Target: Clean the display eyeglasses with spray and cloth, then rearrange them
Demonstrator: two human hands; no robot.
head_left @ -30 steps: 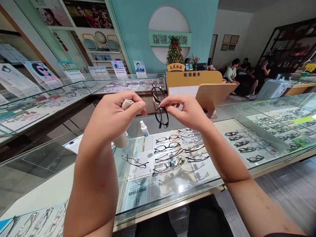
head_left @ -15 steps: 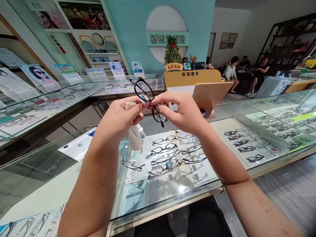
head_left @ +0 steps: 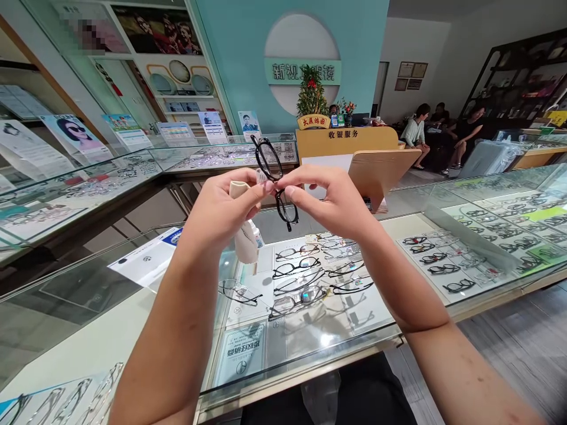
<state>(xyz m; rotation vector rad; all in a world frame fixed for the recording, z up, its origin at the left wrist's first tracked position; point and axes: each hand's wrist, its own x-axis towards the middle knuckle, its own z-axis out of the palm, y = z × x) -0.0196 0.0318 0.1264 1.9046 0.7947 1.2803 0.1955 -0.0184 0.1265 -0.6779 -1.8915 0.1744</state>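
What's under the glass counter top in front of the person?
Rows of eyeglasses on white cards lie under the glass counter top. The left forearm covers the part of the display beneath it, so that part cannot be seen.

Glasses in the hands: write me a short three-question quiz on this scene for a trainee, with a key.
1. Fill in: the small bottle stands on a counter top made of ___.
2. True or false: the left hand holds a cloth.
3. Choose one: what does the right hand pinch? A) the black glasses; B) the cloth; C) the small bottle.

Key: 1 glass; 2 true; 3 A.
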